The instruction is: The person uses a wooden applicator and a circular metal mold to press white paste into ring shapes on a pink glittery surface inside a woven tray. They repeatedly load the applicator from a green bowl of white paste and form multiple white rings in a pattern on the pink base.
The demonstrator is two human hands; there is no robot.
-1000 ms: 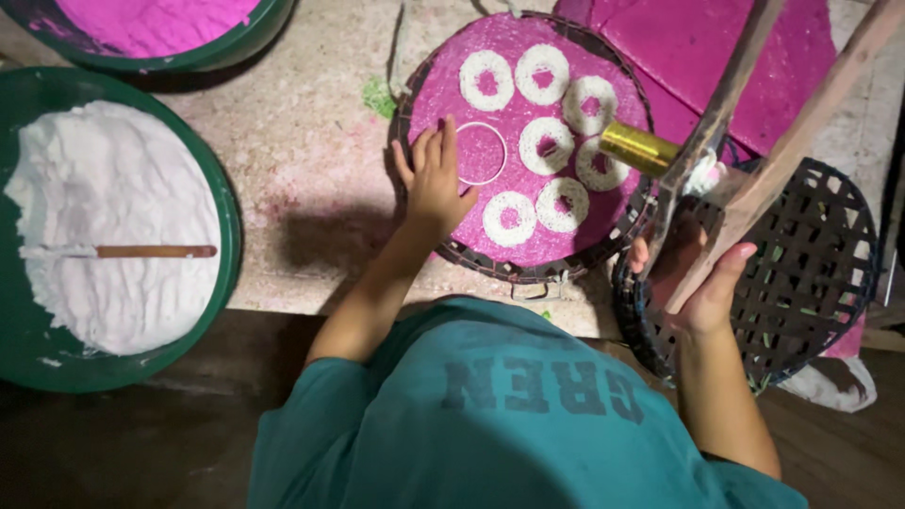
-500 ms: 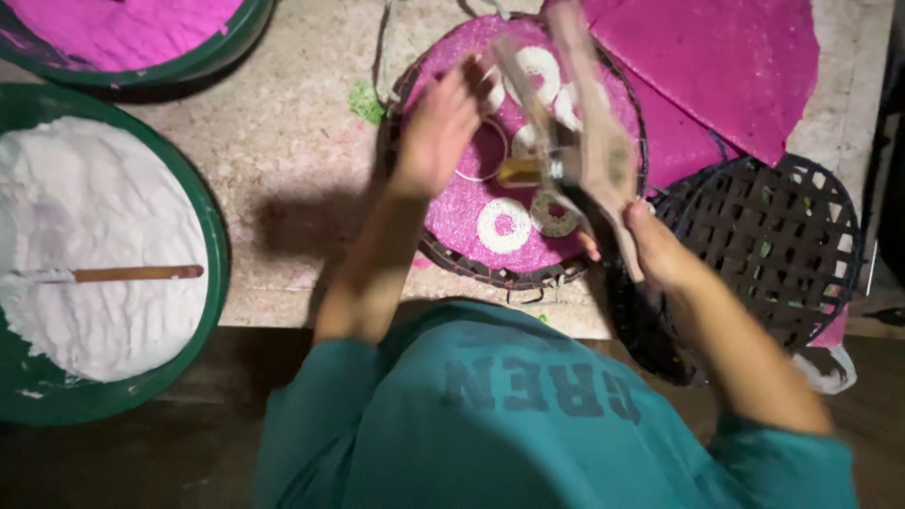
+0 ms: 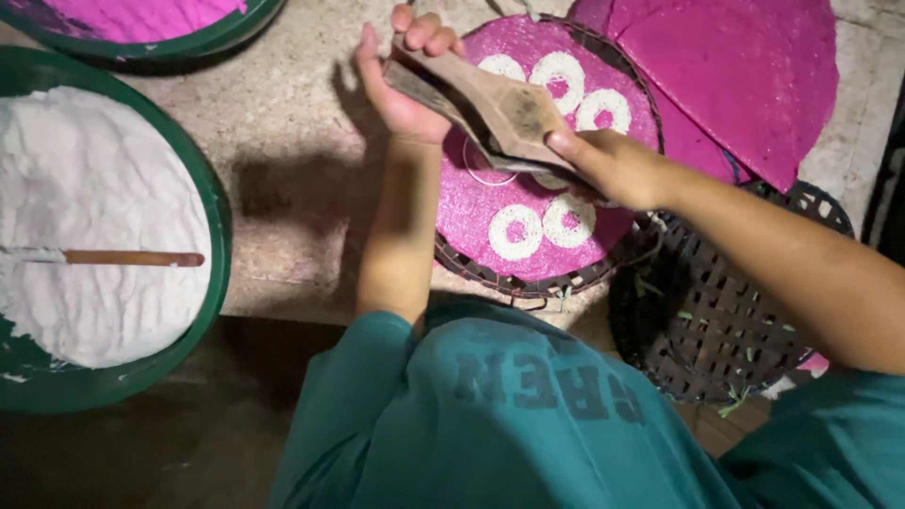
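Wooden press tool sits up high in the middle, held over the pink round tray by both hands.

Going left to right: at nine o'clock sits a big green bowl full of white powder. A stick with a brown handle lies in the powder. At eleven o'clock there is the edge of another green bowl with pink stuff in it. Both bowls rest on the rough grey surface.

Next comes the left hand, at twelve o'clock. Its grip is wrapped shut around the far end of the wooden press tool.

Under the tool is the pink round tray. White rings lie on it, some at the top and two near the bottom.

The right hand is a little to the right of the middle. Its grip is closed on the near end of the tool.

At one o'clock lie flat pink sheets. At four o'clock is a dark woven basket tray, just beside the pink tray.

At six o'clock is the person's teal shirt.
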